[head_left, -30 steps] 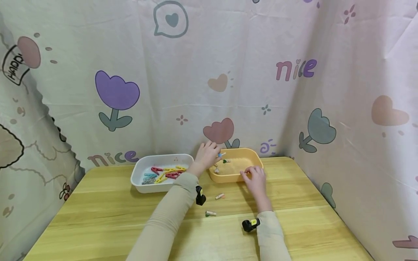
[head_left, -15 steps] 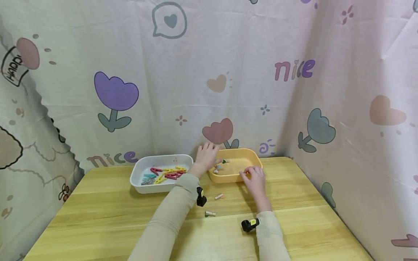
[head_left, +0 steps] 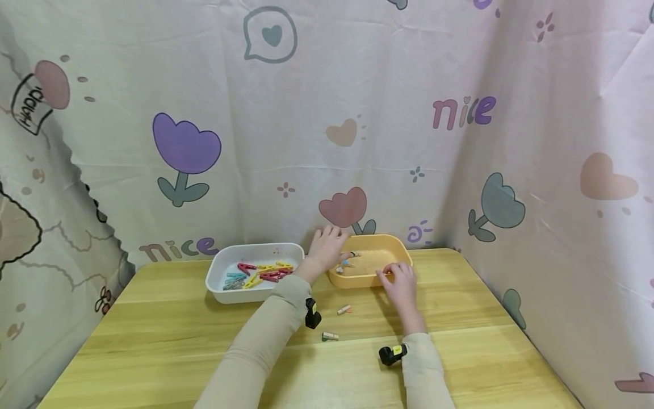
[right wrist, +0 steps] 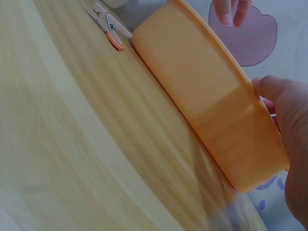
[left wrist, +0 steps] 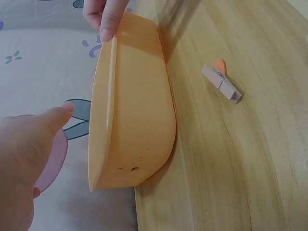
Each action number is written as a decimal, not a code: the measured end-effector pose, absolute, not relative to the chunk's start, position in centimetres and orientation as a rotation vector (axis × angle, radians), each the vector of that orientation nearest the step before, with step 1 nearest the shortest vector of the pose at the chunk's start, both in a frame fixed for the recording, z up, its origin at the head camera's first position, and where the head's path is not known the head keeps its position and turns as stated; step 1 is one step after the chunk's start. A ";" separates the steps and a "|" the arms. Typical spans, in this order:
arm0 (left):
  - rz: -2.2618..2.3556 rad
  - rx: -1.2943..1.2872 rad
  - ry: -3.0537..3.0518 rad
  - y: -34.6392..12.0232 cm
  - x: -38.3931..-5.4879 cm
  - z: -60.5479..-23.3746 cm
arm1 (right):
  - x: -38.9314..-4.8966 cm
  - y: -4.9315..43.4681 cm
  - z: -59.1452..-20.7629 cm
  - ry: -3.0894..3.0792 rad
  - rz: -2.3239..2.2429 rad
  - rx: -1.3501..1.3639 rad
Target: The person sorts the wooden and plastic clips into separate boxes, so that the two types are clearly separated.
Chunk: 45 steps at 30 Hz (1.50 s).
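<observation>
My left hand hovers above the left end of the yellow plastic bin, with its thumb stretched out and nothing held in it. My right hand pinches the bin's near rim at the right, thumb outside and fingers over the inner side. Inside the bin, near the left end, lie small wooden clothespins, one with a blue decoration; the left hand partly hides them. On the table in front of the bin are a clothespin with an orange decoration and a clothespin with a green decoration.
A white plastic bin stands left of the yellow one, holding several red, yellow, blue and grey clothespins. Both bins are near the back edge of the wooden table. A printed curtain hangs behind and at the sides.
The left hand has let go of the blue-decorated clothespin, which now lies in the yellow bin. That hand stays over the bin's left end; the right hand keeps its place on the rim.
</observation>
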<state>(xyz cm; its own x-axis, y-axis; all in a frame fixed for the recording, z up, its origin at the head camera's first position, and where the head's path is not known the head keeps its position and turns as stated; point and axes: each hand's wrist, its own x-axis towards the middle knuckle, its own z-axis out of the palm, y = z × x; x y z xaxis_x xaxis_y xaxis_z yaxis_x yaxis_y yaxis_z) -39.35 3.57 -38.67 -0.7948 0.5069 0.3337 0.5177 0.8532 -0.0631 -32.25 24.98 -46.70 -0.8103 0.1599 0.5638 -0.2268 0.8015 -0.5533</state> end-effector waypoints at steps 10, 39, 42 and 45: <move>-0.032 -0.837 -2.674 3.2 -38.2 -38.2 | -32.3 25.0 -46.7 -2.370 0.840 0.051; 0.145 -1.126 -2.472 0.0 -33.7 -40.8 | -32.0 25.1 -46.5 -2.386 0.705 0.092; 0.165 -1.148 -2.449 -0.6 -33.2 -41.0 | -31.9 25.0 -46.3 -2.406 0.652 0.095; 0.163 -1.178 -2.440 -1.0 -32.7 -41.2 | -31.8 25.0 -46.1 -2.429 0.597 0.087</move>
<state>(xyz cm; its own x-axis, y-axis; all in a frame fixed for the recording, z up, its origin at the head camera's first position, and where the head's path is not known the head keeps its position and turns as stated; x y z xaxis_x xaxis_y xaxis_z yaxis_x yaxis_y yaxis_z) -32.71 -1.05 -41.15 -0.5503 0.7698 0.3233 0.7201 0.6336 -0.2828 -31.79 24.96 -46.07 -0.8005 0.0812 0.5939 -0.2032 0.8953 -0.3964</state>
